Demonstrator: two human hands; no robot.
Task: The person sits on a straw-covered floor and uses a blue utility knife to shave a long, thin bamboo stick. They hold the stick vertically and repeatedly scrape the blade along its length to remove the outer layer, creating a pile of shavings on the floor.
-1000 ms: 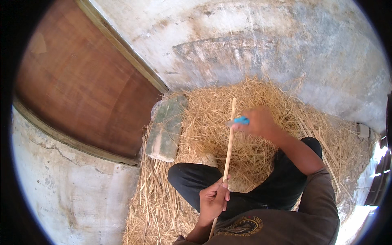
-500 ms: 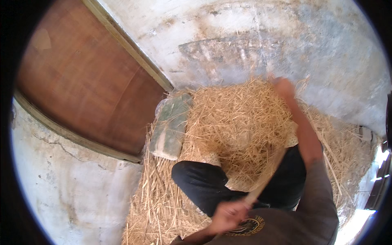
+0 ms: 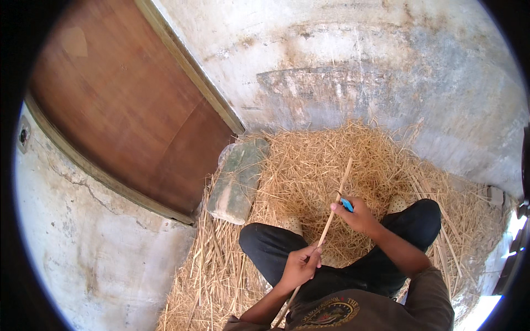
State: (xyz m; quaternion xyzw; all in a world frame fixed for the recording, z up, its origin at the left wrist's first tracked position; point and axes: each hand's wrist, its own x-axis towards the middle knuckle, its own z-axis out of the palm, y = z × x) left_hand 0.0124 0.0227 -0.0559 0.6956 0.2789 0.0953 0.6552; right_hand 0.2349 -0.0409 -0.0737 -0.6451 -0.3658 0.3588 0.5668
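A long, slim pale wooden stick (image 3: 343,181) slants up from my lap, its far end pointing over the straw pile. My left hand (image 3: 301,266) is closed around its lower part, near my crossed legs. Higher up, my right hand (image 3: 359,216) grips a small blue-handled knife (image 3: 346,204), with a thin dark edge, probably the blade, lying against the stick. The right thumb also rests by the stick. Most of the knife's handle is hidden in my fingers.
Loose straw or shavings (image 3: 309,171) are heaped in front of my legs. A worn greenish block (image 3: 237,182) lies to the left, beside a brown door panel (image 3: 132,105) in a wooden frame. Stained plaster walls (image 3: 386,66) rise behind. Long split strips (image 3: 441,243) lie at the right.
My right hand has come back from the far side of the heap, near the wall, down to the stick. The stick and my left hand are sharper now; the view has shifted slightly.
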